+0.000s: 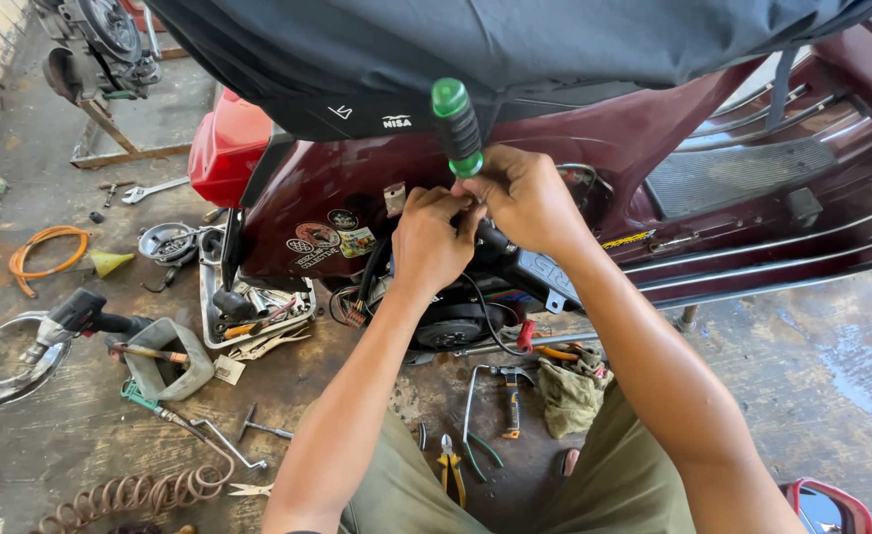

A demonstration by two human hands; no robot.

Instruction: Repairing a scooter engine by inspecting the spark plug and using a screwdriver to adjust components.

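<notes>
Both forearms reach away from the camera over olive-trousered knees, w/ pliers lying on the concrete floor between the legs. Left hand and right hand meet close together at the side opening of a maroon scooter, fingertips pinched on some small part at the engine bay edge; can't tell exactly what the part is, too small. Right hand also carries a screwdriver, green-and-black handle sticking up toward the dark seat, shaft hidden behind the fingers. Left hand is closed on the small fitting only, no tool. Judging by the pose, the step in hand looks like seating or starting a small fastener by the engine, just above the black round cover and wiring. Next move prob. calls for a steady left pinch while the driver tip is lined up, w/o dropping the part into the bay. Left on the floor: metal tray of tools, grey cut jug, orange hose, coiled air line. Rag lies near right.
</notes>
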